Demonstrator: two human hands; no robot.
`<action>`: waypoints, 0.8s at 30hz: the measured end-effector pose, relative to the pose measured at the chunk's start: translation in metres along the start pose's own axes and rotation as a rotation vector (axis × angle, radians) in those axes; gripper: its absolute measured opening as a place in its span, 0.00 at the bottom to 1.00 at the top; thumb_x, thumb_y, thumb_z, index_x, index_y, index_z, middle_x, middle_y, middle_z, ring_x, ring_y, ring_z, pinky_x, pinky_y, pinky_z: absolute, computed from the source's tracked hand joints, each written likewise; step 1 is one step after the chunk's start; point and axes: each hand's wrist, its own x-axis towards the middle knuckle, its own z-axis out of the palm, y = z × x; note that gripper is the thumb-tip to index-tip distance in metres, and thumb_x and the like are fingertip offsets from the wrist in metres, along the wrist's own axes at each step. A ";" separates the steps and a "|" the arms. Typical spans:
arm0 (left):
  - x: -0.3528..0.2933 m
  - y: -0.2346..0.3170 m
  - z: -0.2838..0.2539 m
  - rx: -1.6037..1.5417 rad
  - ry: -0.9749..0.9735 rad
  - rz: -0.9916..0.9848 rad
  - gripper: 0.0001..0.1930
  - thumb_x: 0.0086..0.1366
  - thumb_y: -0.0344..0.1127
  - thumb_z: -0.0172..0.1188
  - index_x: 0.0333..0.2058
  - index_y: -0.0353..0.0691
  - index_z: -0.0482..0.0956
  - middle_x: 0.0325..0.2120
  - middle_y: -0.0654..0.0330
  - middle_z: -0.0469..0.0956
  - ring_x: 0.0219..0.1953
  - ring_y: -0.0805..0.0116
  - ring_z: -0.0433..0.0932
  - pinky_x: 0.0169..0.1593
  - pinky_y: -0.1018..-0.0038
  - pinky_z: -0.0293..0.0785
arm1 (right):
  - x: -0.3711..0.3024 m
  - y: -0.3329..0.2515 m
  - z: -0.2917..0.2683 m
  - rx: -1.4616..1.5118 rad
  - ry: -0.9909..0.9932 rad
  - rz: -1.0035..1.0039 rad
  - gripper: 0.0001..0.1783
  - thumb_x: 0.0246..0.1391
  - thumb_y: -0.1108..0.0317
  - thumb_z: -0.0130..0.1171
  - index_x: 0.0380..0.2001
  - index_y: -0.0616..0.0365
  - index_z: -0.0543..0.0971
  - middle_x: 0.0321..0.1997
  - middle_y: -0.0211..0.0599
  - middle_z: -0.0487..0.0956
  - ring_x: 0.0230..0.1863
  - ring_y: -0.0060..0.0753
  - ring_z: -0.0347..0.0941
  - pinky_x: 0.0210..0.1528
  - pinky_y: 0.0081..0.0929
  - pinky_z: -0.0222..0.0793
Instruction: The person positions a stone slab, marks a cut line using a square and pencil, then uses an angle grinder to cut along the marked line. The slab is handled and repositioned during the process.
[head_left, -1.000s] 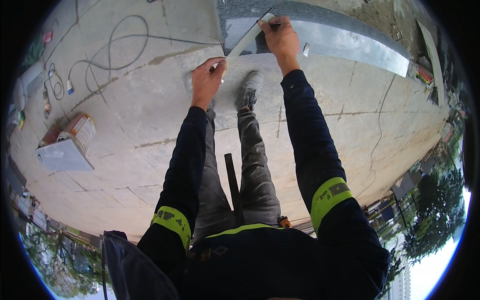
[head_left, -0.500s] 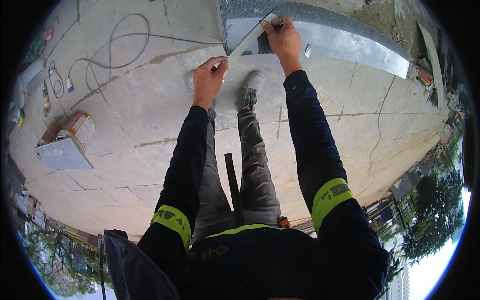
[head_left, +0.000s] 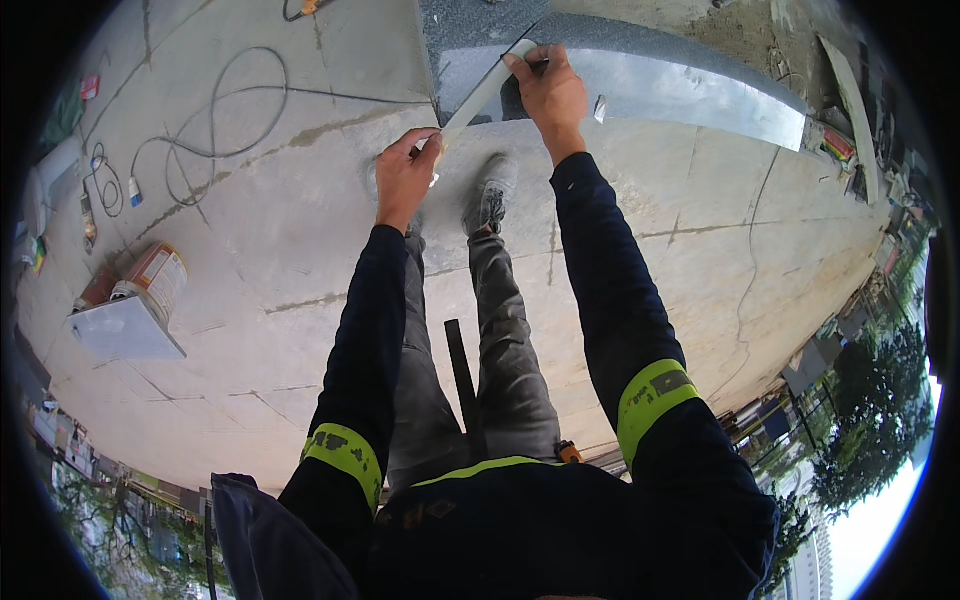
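A pale concrete floor (head_left: 260,250) fills the view, much as half a second ago. At nine o'clock lie one orange-and-white can (head_left: 152,280) and one grey slab (head_left: 122,330). The left hand (head_left: 405,175) still pinches one pale strip (head_left: 480,95); the right hand (head_left: 548,95), at twelve o'clock, grips its upper end on the dark polished stone (head_left: 690,95).

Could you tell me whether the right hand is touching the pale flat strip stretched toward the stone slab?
Touching. The head view shows the right hand pinching the far end of the pale strip, with fingers wrapped over its edge; the left hand grips the near end.
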 end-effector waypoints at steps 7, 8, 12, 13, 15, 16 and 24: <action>0.004 -0.006 -0.001 0.060 0.002 0.072 0.11 0.73 0.40 0.69 0.47 0.44 0.92 0.19 0.63 0.79 0.20 0.76 0.76 0.28 0.71 0.74 | -0.004 -0.001 0.002 0.155 0.015 0.038 0.28 0.59 0.38 0.75 0.44 0.52 0.83 0.35 0.37 0.90 0.40 0.52 0.88 0.42 0.45 0.81; 0.005 -0.007 -0.001 0.061 -0.010 0.077 0.11 0.74 0.40 0.69 0.48 0.43 0.92 0.19 0.66 0.77 0.21 0.78 0.73 0.27 0.73 0.73 | -0.003 -0.001 0.001 0.165 0.006 0.044 0.29 0.59 0.38 0.75 0.43 0.52 0.83 0.35 0.38 0.90 0.39 0.52 0.88 0.42 0.45 0.81; 0.005 -0.010 0.000 0.028 -0.009 0.088 0.11 0.75 0.40 0.69 0.48 0.42 0.91 0.19 0.68 0.75 0.22 0.80 0.71 0.26 0.74 0.71 | 0.000 -0.006 -0.008 0.178 -0.071 0.099 0.33 0.55 0.34 0.76 0.45 0.53 0.82 0.33 0.38 0.90 0.38 0.48 0.89 0.41 0.44 0.81; 0.005 -0.010 0.001 0.027 0.000 0.104 0.11 0.75 0.40 0.69 0.48 0.42 0.91 0.19 0.68 0.75 0.22 0.80 0.71 0.27 0.74 0.71 | 0.000 -0.008 -0.010 0.175 -0.102 0.120 0.36 0.54 0.33 0.77 0.47 0.53 0.81 0.32 0.38 0.90 0.38 0.47 0.89 0.41 0.44 0.82; 0.005 -0.009 0.002 0.028 0.020 0.132 0.11 0.75 0.39 0.69 0.48 0.41 0.91 0.19 0.68 0.76 0.22 0.81 0.70 0.27 0.74 0.70 | -0.005 -0.012 -0.015 0.053 -0.095 0.030 0.41 0.49 0.31 0.79 0.50 0.53 0.80 0.36 0.40 0.91 0.40 0.48 0.89 0.41 0.45 0.82; 0.005 -0.009 0.002 0.038 0.020 0.135 0.11 0.75 0.39 0.69 0.48 0.41 0.91 0.19 0.68 0.76 0.22 0.81 0.70 0.28 0.74 0.71 | -0.009 -0.013 -0.016 -0.009 -0.092 -0.013 0.44 0.46 0.30 0.80 0.52 0.54 0.79 0.38 0.41 0.91 0.40 0.48 0.89 0.42 0.45 0.83; 0.005 -0.008 0.001 0.083 0.017 0.130 0.11 0.75 0.39 0.69 0.49 0.41 0.91 0.20 0.67 0.76 0.24 0.81 0.69 0.30 0.75 0.70 | -0.014 -0.017 -0.015 -0.166 -0.047 -0.193 0.54 0.35 0.26 0.85 0.50 0.58 0.76 0.47 0.45 0.88 0.44 0.46 0.89 0.44 0.41 0.85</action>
